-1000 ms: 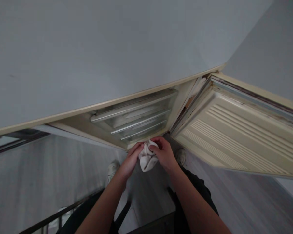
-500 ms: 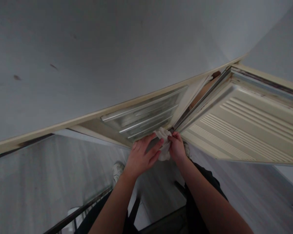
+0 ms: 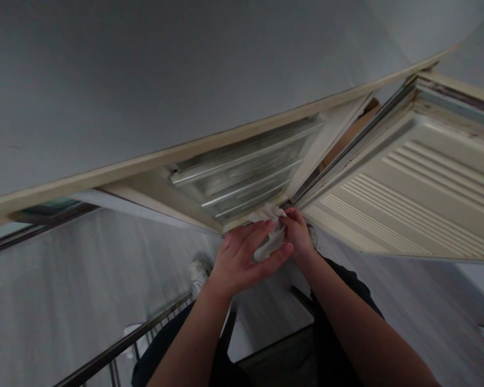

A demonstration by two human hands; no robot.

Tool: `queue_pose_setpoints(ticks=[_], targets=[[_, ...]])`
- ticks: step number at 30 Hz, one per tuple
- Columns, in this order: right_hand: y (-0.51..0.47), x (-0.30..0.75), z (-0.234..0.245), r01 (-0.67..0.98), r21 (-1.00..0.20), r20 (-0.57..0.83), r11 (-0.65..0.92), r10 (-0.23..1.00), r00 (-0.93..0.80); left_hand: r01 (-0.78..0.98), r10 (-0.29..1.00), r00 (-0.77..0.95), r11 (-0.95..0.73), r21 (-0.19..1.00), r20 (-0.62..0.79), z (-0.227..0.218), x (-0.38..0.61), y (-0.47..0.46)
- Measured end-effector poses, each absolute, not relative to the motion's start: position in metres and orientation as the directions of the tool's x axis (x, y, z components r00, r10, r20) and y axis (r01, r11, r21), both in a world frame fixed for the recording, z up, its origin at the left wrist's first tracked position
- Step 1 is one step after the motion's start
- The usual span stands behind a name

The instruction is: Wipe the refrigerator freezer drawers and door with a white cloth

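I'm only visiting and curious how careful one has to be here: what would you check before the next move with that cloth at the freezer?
1. White cloth gripped: ok, the left hand and right hand both close on it.
2. Door swung wide open: ok.
3. Cloth at the lower corner by the hinge gap: ok, it seems pressed against the frame.
4. Clear drawers pushed in: ok.
5. Right fingertips clear of the gap: cannot tell, they are very close.
6. Cloth clean: cannot tell.

The grey plank floor (image 3: 64,279) carries the cream freezer (image 3: 153,189) and 1 white shoe (image 3: 199,269).
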State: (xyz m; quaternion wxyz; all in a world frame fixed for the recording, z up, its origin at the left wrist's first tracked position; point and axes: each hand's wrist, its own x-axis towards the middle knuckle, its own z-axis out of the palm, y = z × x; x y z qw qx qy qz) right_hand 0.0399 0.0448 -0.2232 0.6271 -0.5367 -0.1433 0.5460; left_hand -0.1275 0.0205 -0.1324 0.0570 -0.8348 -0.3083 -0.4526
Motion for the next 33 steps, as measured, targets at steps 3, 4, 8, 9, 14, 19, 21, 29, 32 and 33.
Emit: queue_pose_setpoints(ticks=[3, 4, 8, 9, 14, 19, 21, 29, 32, 33], targets=[[0.044, 0.038, -0.222, -0.521, -0.836, -0.396, -0.171, 0.845, 0.360, 0.553, 0.424, 0.436, -0.822, 0.135, 0.794, -0.133, -0.124, 0.020], [0.045, 0.038, -0.221, -0.518, -0.837, -0.400, -0.176, 0.843, 0.359, 0.553, 0.420, 0.437, -0.823, 0.132, 0.795, -0.133, -0.123, 0.021], [0.045, 0.038, -0.219, -0.523, -0.833, -0.411, -0.180, 0.834, 0.368, 0.545, 0.435, 0.412, -0.822, 0.167, 0.801, -0.133, -0.119, 0.021], [0.045, 0.038, -0.218, -0.526, -0.831, -0.412, -0.180, 0.835, 0.365, 0.543, 0.437, 0.413, -0.823, 0.169, 0.799, -0.132, -0.118, 0.021], [0.042, 0.042, -0.214, -0.530, -0.826, -0.411, -0.193, 0.850, 0.330, 0.538, 0.422, 0.399, -0.827, 0.165, 0.814, -0.128, -0.115, 0.021], [0.042, 0.041, -0.211, -0.492, -0.843, -0.412, -0.217, 0.849, 0.332, 0.506, 0.374, 0.431, -0.854, 0.123, 0.821, -0.126, -0.112, 0.018], [0.043, 0.040, -0.207, -0.493, -0.842, -0.420, -0.217, 0.838, 0.348, 0.483, 0.347, 0.427, -0.868, 0.114, 0.835, -0.126, -0.111, 0.017], [0.004, 0.054, -0.136, -0.485, -0.858, -0.040, -0.170, 0.963, -0.266, 0.511, 0.313, 0.498, -0.860, 0.018, 0.809, -0.121, -0.124, 0.019], [-0.013, 0.060, -0.119, -0.476, -0.867, 0.035, -0.147, 0.935, -0.352, 0.510, 0.313, 0.508, -0.860, 0.012, 0.803, -0.120, -0.126, 0.020], [-0.016, 0.062, -0.117, -0.476, -0.870, 0.057, -0.128, 0.933, -0.355, 0.502, 0.306, 0.508, -0.865, 0.012, 0.805, -0.120, -0.126, 0.020]])
